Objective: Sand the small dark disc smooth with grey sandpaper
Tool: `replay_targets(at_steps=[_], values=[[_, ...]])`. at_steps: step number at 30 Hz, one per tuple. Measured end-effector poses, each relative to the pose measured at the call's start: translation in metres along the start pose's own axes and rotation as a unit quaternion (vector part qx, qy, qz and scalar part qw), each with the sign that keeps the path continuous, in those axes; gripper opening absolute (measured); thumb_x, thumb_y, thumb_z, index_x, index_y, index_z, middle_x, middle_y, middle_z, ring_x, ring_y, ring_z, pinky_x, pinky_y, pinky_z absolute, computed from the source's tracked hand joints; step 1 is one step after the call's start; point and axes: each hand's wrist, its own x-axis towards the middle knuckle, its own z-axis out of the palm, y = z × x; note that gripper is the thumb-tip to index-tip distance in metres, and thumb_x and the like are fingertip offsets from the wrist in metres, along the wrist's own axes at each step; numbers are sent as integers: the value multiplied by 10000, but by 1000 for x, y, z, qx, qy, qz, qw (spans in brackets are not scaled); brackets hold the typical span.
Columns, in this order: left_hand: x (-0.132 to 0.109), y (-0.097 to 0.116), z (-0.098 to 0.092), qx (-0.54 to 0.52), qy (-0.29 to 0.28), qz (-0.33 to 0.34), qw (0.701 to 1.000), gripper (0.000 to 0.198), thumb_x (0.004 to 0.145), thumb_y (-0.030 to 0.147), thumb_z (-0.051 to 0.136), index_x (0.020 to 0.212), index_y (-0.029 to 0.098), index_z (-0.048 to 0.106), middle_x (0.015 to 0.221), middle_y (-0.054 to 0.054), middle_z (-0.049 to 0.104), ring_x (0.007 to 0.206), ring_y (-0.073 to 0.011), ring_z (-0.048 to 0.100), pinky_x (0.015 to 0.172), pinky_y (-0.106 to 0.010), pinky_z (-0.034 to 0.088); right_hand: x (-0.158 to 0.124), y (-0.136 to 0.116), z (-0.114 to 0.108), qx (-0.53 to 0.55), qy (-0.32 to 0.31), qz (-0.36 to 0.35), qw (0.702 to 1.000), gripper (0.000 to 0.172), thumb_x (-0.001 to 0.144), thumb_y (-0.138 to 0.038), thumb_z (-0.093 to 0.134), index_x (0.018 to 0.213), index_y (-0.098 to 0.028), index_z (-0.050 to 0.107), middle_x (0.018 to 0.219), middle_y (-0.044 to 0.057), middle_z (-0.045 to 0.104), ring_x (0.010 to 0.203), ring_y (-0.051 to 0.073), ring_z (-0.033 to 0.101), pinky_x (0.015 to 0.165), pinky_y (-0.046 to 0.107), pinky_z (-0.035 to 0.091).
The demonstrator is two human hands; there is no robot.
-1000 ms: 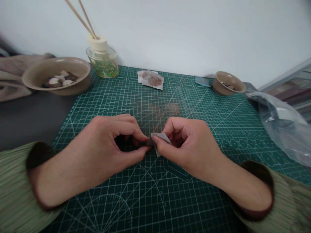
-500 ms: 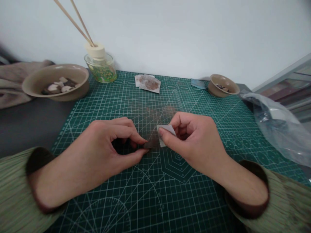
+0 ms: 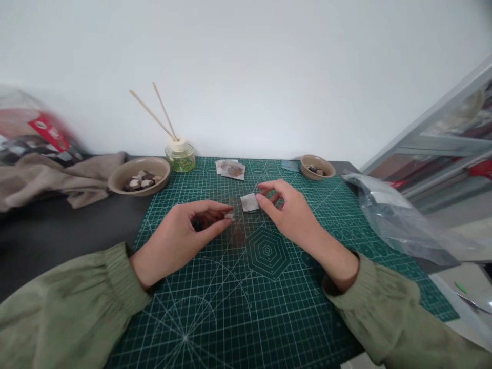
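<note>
My left hand (image 3: 192,230) pinches a small brown-and-pale piece (image 3: 229,216) between thumb and fingertips, just above the mat; its exact kind is hard to make out. A small square of pale sandpaper (image 3: 249,202) lies right of it on the green cutting mat (image 3: 207,328). Beside the square's right edge is my right hand (image 3: 286,205), with thumb and index finger parted. Whether the thumb still touches the edge I cannot tell. Brownish dust (image 3: 238,237) marks the mat between the hands.
More used sandpaper squares (image 3: 232,169) lie near the wall. A bowl (image 3: 115,185) of brown-and-white pieces and a reed diffuser (image 3: 181,156) stand at left. At right are a smaller bowl (image 3: 307,169), a blue-grey sheet (image 3: 290,165) and a clear plastic bag (image 3: 388,220).
My right fingers have spread apart, and the sandpaper they pinched now lies on the mat. The left hand keeps its piece, turned to show a paler side. The view has tilted up and widened.
</note>
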Motion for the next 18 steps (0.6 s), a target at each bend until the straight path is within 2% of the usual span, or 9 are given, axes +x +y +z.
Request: replay_targets(at_steps=[2,7,11,15,18], values=[[4,1,-1,-22,-4,0,1000,506,1093,684,905,1290,228,999,1169,-125,1031,980,-294,951,854,-392,787,2,-2,-8,-27,12,-11,1000,189,1145,-305,814,1291,-207,883,1378,164,944,913,240,796,931,436,642],[12,5,-5,-48,-29,3,998,556,1052,770,936,1212,239,980,1164,-129,1033,1018,-314,986,891,-412,828,6,-13,-25,-54,-10,-30,998,176,1156,-266,790,1265,-196,910,1220,143,961,939,269,810,919,438,641],[19,4,-10,-6,-18,25,999,435,1100,667,907,1172,245,983,1188,-117,1031,1053,-296,967,930,-398,808,10,-14,-28,-54,-27,-42,997,190,1152,-207,765,1242,-191,932,1109,114,946,897,254,800,885,418,622],[26,3,-16,67,-32,66,995,402,1137,574,855,1314,237,987,1067,-82,1009,927,-266,921,820,-351,745,12,-3,-22,-36,-27,-47,998,227,1144,-158,727,1239,-175,933,995,87,900,862,251,807,860,409,606],[31,9,-27,132,-52,124,982,348,1124,492,851,1332,249,987,1157,-92,1005,997,-271,915,935,-369,746,12,11,-15,-19,-9,-51,999,234,1143,-163,713,1237,-178,927,998,88,888,863,256,803,839,405,596]])
